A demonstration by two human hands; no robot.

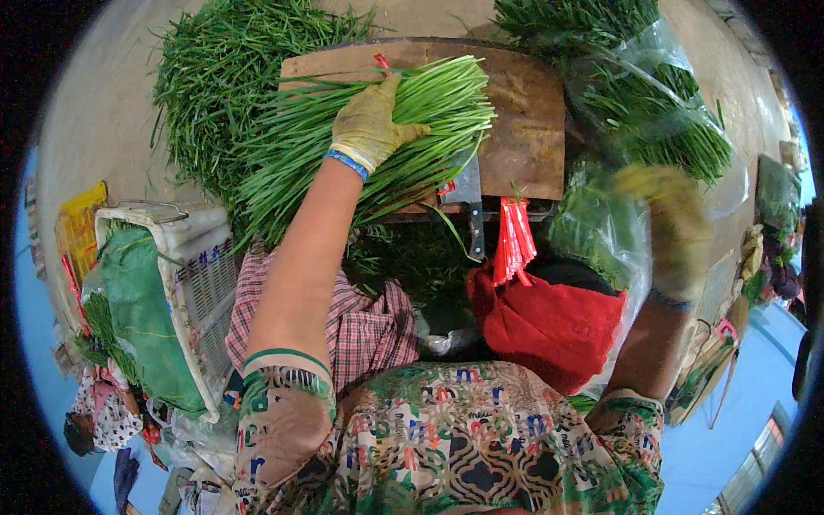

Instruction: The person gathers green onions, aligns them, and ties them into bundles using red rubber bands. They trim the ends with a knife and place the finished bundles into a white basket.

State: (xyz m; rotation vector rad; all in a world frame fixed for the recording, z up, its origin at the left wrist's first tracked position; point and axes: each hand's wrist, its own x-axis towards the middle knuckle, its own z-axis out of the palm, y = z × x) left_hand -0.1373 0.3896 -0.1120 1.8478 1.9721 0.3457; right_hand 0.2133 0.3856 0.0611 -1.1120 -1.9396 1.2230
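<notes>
My left hand (376,125), in a yellowish glove, lies spread on top of a large bunch of green garlic chives (444,96). The bunch rests across a brown wooden board (524,129), its pale stem ends to the right. A red tie (382,62) shows by my left fingertips. Under the stems lies a cleaver (468,187), its black handle over the board's near edge. Red ties (514,238) hang in a bundle from that edge. My right hand (676,225), gloved and blurred by motion, is right of the board, near a clear plastic bag; whether it holds anything cannot be told.
A heap of loose greens (206,96) lies beyond the board on the left. Bagged greens (663,109) lie at right. A white plastic crate (199,257) with a green sack stands at left. A red cloth (547,322) covers my right knee. Another person (103,412) is at far left.
</notes>
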